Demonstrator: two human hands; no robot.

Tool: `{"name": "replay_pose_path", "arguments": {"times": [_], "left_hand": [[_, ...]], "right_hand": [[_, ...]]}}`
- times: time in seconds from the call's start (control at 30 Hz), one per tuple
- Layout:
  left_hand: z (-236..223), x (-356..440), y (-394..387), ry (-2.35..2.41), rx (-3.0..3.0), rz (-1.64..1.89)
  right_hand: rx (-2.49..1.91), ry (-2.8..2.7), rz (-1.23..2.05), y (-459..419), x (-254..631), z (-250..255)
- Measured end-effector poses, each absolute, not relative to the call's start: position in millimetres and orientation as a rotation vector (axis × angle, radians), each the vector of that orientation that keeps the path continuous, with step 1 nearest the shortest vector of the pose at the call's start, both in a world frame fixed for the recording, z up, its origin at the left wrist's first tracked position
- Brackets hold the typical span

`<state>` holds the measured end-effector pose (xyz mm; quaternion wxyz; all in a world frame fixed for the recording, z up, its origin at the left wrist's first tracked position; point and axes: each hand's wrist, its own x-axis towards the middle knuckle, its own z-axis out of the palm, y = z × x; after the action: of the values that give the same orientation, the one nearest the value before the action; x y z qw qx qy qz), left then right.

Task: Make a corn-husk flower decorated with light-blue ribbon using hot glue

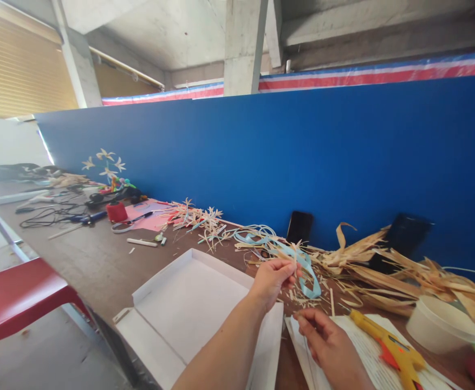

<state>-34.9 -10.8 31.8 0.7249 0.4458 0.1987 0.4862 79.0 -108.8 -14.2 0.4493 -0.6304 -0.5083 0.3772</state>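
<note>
My left hand (275, 279) reaches out over the right side of an open white cardboard box (180, 303). Its thumb and fingers pinch a small pale husk flower (296, 250), whose petals show just above the fingertips. A light blue ribbon (311, 281) lies beside that hand. Lower and closer, my right hand (326, 341) is closed, thumb against fingers, over printed papers (357, 338). What it holds, if anything, is too small to make out. On the papers to its right lies a yellow glue gun (389, 346).
Dried husks (355, 252) lie along the blue partition (302, 151), near a dark phone (300, 227). A white tub (442, 325) stands at right. More husk flowers (208, 219), red tape (116, 212) and cables (54, 216) are further left. A red chair (21, 292) stands beside the table.
</note>
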Motion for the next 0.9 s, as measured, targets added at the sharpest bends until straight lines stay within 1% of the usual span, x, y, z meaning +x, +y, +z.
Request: {"name": "replay_pose_path", "arguments": {"times": [0.3, 0.5, 0.6, 0.7, 0.8, 0.9], "left_hand": [[37.9, -34.5, -12.8, 0.516, 0.955, 1.129], [43.8, -33.1, -19.1, 0.512, 1.036, 1.165], [47.1, -32.0, -22.0, 0.509, 1.048, 1.161], [49.5, -32.8, -23.2, 0.487, 1.011, 1.180], [50.4, -37.8, -21.9, 0.376, 0.848, 1.153], [49.6, -45.3, -18.9, 0.236, 0.619, 1.045]], "right_hand": [[-1.580, -1.198, 0.997, -110.4, 77.9, -4.9], [-1.640, -1.053, 0.751, -110.6, 94.2, 4.9], [-1.529, -0.934, 0.687, -111.1, 100.0, 20.2], [-1.434, -0.937, 0.661, -111.0, 99.2, 43.6], [-1.371, -0.969, 0.640, -106.0, 92.1, 69.1], [-1.266, -0.868, 0.713, -95.1, 82.7, 85.2]]}}
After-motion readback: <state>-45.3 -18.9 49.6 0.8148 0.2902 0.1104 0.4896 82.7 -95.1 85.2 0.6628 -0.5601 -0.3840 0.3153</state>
